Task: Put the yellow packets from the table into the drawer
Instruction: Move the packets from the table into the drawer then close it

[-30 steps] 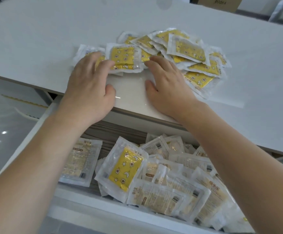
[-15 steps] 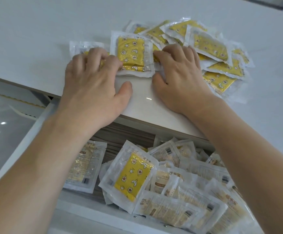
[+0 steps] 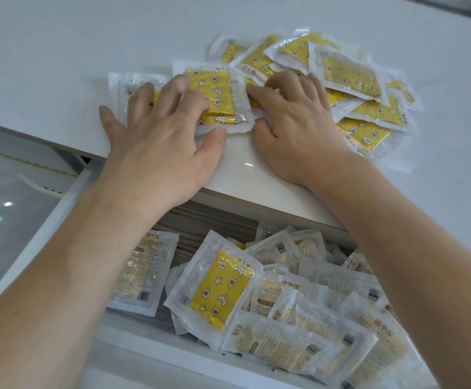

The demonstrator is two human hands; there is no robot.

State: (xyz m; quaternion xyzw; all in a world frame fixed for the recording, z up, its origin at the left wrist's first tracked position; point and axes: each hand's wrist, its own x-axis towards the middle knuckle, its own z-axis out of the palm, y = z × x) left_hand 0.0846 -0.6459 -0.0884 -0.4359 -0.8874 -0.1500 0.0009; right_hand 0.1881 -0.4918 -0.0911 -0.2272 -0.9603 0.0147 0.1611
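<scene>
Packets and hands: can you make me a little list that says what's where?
table: white, holds a heap of yellow packets
left hand: fingers spread flat on two packets at the heap's left end
right hand: fingers bent, resting on the heap
drawer: open below the table edge, many packets inside, one yellow side up

Glossy grey floor (image 3: 12, 192) with ceiling-light reflections beside the white furniture.
</scene>
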